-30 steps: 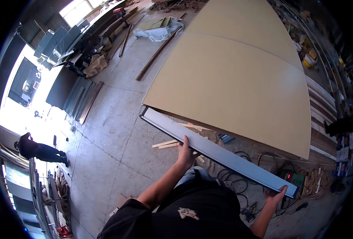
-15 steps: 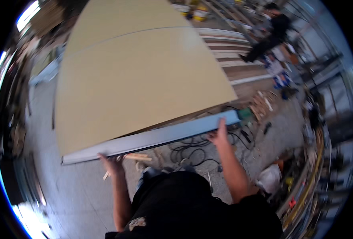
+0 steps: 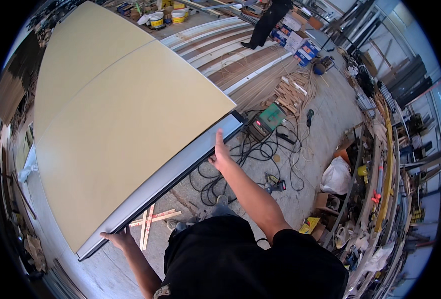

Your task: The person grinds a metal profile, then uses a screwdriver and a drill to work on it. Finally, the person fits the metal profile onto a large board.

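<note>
Room: messy workshop, concrete floor (image 3: 310, 164) with stuff piled along the walls.
Right hand (image 3: 220, 152): fingers straight and together, flat against the edge of a long grey rail (image 3: 170, 177), thumb underneath.
Left hand (image 3: 117, 238): fingers curled around the rail's other end, near the corner.
Rail: one, running diagonally along the near edge of the panels.
Panels: two big tan ones (image 3: 116, 124), side by side, seam between them.
Under the rail: three wood strips (image 3: 153, 219) on the floor.
Right of the hand: a green box (image 3: 270, 118) and tangled black cables (image 3: 260, 154), one white bag (image 3: 337, 175) further off.
Far back: two buckets (image 3: 166, 18), another person's legs (image 3: 262, 27).
</note>
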A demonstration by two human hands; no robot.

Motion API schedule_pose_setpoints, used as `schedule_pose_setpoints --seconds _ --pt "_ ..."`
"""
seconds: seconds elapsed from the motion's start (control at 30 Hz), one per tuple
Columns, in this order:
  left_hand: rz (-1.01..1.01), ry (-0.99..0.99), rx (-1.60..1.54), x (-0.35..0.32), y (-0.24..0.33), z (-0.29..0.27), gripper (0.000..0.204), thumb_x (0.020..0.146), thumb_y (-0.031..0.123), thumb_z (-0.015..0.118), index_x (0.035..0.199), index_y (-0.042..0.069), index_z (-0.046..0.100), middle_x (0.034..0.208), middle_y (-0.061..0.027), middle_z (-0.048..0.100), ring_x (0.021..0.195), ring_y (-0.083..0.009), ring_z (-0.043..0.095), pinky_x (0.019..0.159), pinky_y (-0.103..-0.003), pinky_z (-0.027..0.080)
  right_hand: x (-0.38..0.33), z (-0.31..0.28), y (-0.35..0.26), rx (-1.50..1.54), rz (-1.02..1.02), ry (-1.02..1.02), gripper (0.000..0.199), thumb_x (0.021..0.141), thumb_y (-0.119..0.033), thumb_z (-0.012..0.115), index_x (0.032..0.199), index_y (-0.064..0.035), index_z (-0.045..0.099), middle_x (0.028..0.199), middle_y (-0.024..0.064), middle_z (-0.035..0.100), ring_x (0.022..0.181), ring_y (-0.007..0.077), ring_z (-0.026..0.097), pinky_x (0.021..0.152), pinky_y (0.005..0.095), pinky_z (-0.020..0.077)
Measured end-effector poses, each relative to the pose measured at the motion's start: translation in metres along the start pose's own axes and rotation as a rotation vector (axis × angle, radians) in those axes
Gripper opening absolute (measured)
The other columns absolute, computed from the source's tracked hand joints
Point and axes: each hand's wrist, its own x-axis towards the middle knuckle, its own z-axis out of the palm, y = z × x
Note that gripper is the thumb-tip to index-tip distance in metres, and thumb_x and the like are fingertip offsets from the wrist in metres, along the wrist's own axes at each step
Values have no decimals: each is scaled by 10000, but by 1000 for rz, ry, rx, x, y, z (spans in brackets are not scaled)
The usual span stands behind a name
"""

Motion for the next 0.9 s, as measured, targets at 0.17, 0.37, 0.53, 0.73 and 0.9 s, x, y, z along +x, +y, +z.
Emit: schedule_pose_setpoints --seconds 0.17,0.37,0.53,0.73,0.9 --pt "29 48 -5 6 1 6 917 1031 813 372 1647 133 391 1606 -182 508 1412 -429 545 1099 -669 493 -13 2 -8 -52 0 -54 1293 845 -956 544 1617 50 290 1583 161 460 1344 339 510 1007 594 492" --pt "107 101 30 -8 4 22 937 1060 739 372 1620 -13 369 1593 -272 483 1417 -498 530 1052 -716 528 -30 16 -21 -87 -3 26 1395 814 -987 532 1644 67 149 1568 181 470 1329 326 530 972 565 510" --pt "109 128 15 -27 9 33 951 1059 726 403 1606 -51 363 1610 -294 452 1400 -513 536 1055 -726 518 -38 11 -14 -80 -63 33 1421 810 -991 529 1647 79 114 1537 209 487 1306 329 544 933 536 523" --pt "112 212 -28 4 4 27 926 1070 689 406 1624 -50 342 1604 -258 491 1416 -497 528 1107 -707 486 -10 23 1 -124 -59 145 1308 886 -917 534 1626 109 204 1531 269 494 1383 330 525 1024 449 536" --pt "163 279 29 -11 7 40 845 1082 654 383 1573 -33 425 1543 -267 555 1359 -479 595 1069 -709 528 -28 24 -3 -117 -123 86 1337 901 -915 504 1645 136 144 1671 322 349 1542 423 388 1184 512 421"
